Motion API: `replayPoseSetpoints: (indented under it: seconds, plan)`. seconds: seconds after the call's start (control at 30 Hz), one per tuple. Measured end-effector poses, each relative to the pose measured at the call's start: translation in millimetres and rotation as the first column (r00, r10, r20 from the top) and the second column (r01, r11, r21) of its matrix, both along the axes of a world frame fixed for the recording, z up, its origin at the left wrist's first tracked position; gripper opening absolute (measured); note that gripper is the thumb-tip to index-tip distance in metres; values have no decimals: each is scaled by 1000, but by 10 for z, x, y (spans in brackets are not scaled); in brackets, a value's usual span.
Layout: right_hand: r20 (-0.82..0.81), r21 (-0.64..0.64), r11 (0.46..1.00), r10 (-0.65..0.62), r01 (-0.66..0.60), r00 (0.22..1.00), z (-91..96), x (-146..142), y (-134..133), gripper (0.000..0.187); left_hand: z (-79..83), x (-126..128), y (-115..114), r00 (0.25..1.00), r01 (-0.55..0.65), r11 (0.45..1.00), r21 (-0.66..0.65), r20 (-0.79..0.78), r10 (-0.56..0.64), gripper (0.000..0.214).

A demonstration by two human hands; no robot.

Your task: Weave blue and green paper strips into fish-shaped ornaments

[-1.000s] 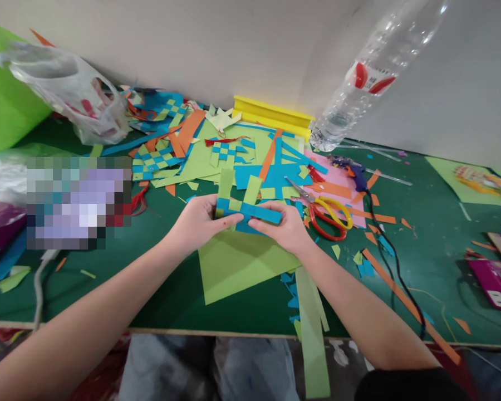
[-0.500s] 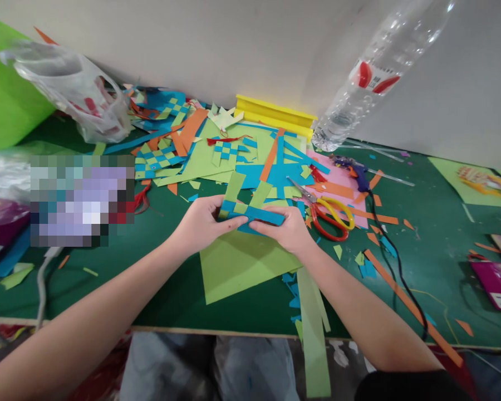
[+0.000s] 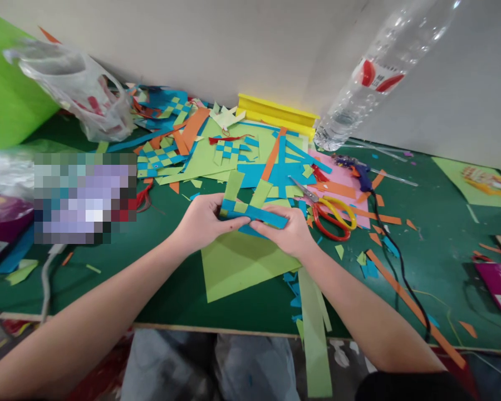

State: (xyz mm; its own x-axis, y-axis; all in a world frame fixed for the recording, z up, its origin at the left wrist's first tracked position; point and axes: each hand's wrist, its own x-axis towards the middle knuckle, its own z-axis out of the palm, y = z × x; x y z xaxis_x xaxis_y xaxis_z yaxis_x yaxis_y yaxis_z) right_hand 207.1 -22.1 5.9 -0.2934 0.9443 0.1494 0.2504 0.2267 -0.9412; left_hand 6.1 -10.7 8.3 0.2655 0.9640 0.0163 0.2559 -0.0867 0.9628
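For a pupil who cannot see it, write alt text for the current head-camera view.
A person's left hand and right hand together hold woven blue and green paper above a green table. Beyond lie paper scraps, with scissors to the right and a clear plastic bottle at the back right.

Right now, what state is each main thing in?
Left hand: closed on the woven paper.
Right hand: closed on it too.
Woven paper: held, green ends sticking out.
Scissors: lying down, unheld.
Glue gun: lying down, cord attached.
Bottle: standing, top out of view.
Green sheet: lying flat.
Plastic bag: crumpled.
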Motion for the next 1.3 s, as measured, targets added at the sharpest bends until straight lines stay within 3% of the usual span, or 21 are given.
replayPoseSetpoints:
  seconds: [0.3,0.53,0.8,1.0,1.3]
  plan:
    - [29,-57,995,-83,85,996,-57,22,15,28,-7,-40,24,996,-52,999,1,-69,52,34]
    - [17,-85,996,-26,27,1000,-49,30,38,25,3,-25,16,994,-27,999,-21,-105,24,35]
    - [-31,-166,983,69,-73,997,-20,54,30,27,-14,-43,24,999,53,985,-162,20,-50,34]
    - [10,-205,978,-37,38,999,-55,70,59,35,-10,-24,33,994,29,990,-138,111,-13,35]
    - [-32,-185,980,-74,67,997,-77,71,87,34,8,-46,36,987,-2,979,-206,155,35,33]
